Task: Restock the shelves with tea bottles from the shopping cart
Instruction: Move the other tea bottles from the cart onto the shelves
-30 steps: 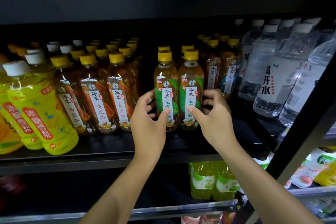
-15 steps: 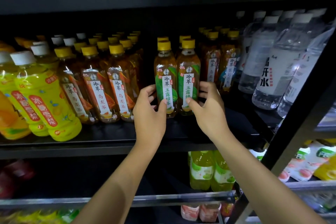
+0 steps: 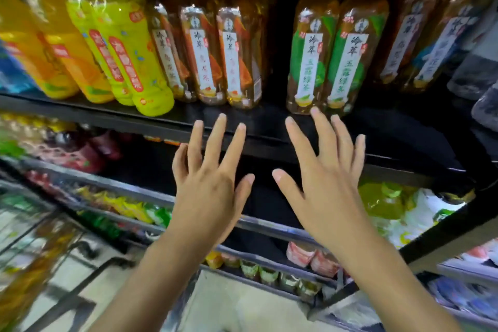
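Hovering below two green-label tea bottles [image 3: 331, 43] on shelf [image 3: 264, 127]: left hand [image 3: 207, 183], right hand [image 3: 326, 186], fingers splayed, holding nothing.

A black shelf [image 3: 269, 127] is carrying rows of upright bottles. Two green-label tea bottles [image 3: 334, 43] are standing side by side, touching, near its front edge. To their left, past a dark gap, three orange-label tea bottles [image 3: 213, 54] are standing in a row with more behind them. Further left, yellow-green bottles [image 3: 126, 43] with white caps and orange bottles [image 3: 48, 43] are sitting. Right of the green pair, more amber tea bottles [image 3: 420, 43] are standing, then clear bottles [image 3: 477, 67] at the edge.
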A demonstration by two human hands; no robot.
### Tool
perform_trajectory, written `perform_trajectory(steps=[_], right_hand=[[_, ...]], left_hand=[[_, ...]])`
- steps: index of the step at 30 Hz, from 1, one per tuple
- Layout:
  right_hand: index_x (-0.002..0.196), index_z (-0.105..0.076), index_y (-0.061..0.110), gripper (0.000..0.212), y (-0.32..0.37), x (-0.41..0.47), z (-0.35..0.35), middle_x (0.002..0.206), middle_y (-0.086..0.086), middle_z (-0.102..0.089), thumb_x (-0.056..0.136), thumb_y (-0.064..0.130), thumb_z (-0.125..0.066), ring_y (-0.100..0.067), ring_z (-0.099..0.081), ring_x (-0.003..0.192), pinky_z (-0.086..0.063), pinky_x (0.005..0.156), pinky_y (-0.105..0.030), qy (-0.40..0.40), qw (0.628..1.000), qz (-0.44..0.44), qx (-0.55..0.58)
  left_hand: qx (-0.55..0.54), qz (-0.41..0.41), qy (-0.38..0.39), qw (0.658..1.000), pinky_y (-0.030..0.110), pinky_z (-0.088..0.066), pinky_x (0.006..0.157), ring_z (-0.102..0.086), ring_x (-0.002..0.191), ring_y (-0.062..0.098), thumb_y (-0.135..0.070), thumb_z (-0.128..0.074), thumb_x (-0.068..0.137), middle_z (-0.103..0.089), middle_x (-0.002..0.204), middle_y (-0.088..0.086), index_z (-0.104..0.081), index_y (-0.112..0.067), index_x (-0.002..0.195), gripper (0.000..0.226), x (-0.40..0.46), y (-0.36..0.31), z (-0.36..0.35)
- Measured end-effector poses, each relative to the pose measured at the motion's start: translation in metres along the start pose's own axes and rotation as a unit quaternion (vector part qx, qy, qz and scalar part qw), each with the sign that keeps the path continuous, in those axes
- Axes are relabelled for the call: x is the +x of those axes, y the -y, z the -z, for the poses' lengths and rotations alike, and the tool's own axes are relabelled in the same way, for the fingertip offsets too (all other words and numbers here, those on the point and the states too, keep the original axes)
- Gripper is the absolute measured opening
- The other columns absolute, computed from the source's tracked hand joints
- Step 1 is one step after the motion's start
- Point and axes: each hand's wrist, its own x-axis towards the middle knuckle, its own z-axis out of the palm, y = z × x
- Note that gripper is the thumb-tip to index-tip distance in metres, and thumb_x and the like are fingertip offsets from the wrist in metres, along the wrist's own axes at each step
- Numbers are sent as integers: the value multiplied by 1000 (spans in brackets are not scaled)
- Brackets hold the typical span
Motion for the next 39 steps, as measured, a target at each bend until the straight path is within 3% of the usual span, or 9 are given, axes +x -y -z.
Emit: perform_trajectory(steps=[8, 14, 19, 29, 39], right_hand=[[159, -27, 28, 67, 47, -38, -39, 169, -12, -11, 98, 53, -40, -40, -10, 155, -7, 121, -66, 72, 985, 155, -26], [161, -19, 30, 68, 104, -60, -81, 171, -10, -5, 101, 57, -34, -37, -8, 156, -9, 122, -65, 170, 967, 190, -6], [163, -10, 31, 69, 159, -67, -106, 171, -9, 2, 101, 59, -24, -36, -1, 157, -6, 123, -64, 206, 956, 209, -25], [162, -5, 36, 71, 346, -105, -175, 171, -6, 9, 101, 59, -34, -34, 5, 156, 1, 123, -62, 244, 935, 258, 1], [162, -7, 34, 69, 506, -109, -254, 171, -5, 9, 102, 57, -31, -31, 4, 156, 2, 122, -60, 296, 895, 332, 26]], left_hand=[[104, 138, 85, 981, 59, -16, 121, 0, 157, 35, -58, -37, 99, -5, 172, 5, -11, -28, 163, 75, -97, 46, 1], [120, 235, 132, 955, 57, -11, 122, 3, 157, 35, -66, -20, 97, -3, 172, 3, -9, -32, 163, 75, -164, 96, 14], [112, 265, 130, 949, 57, -11, 122, -1, 157, 36, -63, -25, 98, -6, 172, 4, -10, -32, 163, 74, -206, 147, 26], [121, 344, 143, 920, 57, -17, 120, -5, 157, 38, -65, -23, 97, -12, 171, 6, -14, -31, 162, 75, -328, 290, 69], [131, 480, 157, 853, 55, -13, 122, 0, 157, 35, -63, -17, 97, -7, 172, 3, -7, -33, 163, 73, -428, 420, 112]])
